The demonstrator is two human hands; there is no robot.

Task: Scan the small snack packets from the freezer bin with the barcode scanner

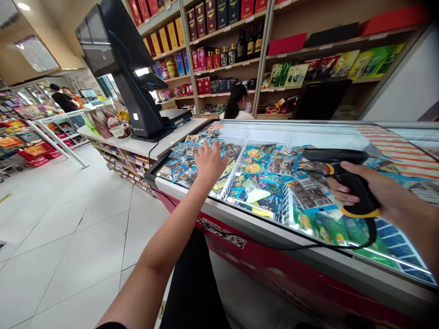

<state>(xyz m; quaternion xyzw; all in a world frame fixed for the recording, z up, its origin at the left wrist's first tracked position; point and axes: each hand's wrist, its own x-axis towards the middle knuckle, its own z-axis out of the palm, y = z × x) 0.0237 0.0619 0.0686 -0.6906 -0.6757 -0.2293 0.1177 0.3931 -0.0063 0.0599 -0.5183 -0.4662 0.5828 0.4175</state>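
Note:
My left hand [210,162] reaches out over the left end of the glass-topped chest [219,201]. Its fingers are spread and it holds nothing; whether they touch anything is hard to tell. Around it are several blue-edged snack packets [178,157]. On the right, my right hand [377,183] is wrapped around the grip of a black and yellow barcode scanner [355,183]. The scanner's head points left, above more packets [310,189]. From its handle a black cable [295,248] runs left along the front of the chest.
Beyond the chest's left end, a black checkout terminal [132,77] stands on a white counter [137,145]. A person [236,103] is behind the chest, before shelves of boxes and bottles [222,59]. A white railing [61,135] and tiled floor [68,228] lie left.

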